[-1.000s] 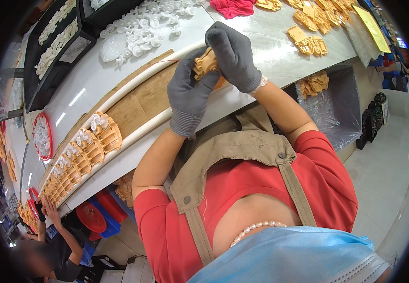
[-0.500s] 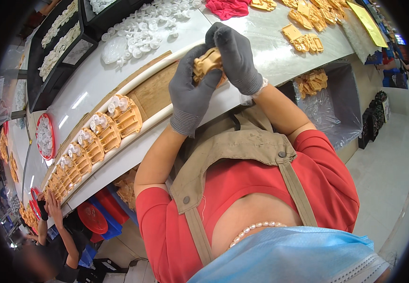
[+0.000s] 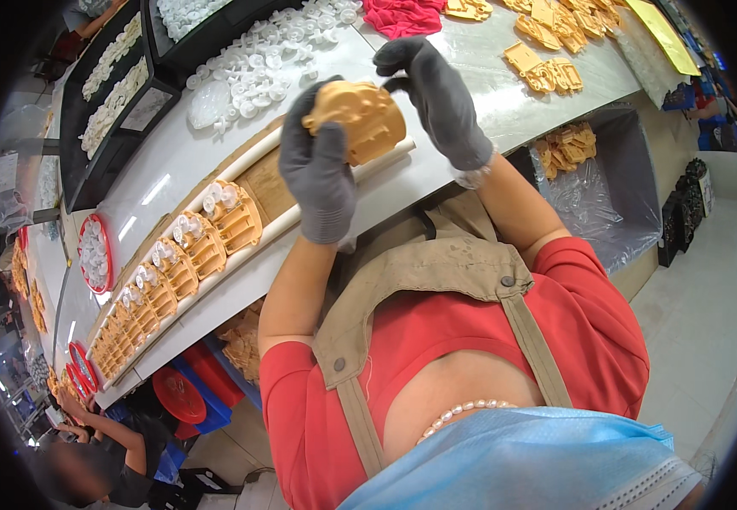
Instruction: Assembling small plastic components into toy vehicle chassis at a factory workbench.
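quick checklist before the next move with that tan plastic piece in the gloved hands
1. Left hand grips the tan plastic piece: ok, glove wrapped round its left side.
2. Right hand on the piece: ok, fingers over its top right edge.
3. Piece lifted off the white bench: ok, held above it.
4. Row of tan pieces with white inserts lined up in the channel: ok, side by side.
5. White insert fitted in the held piece: cannot tell, that face is hidden.
6. Loose white parts close by: ok, piled just beyond the hands.
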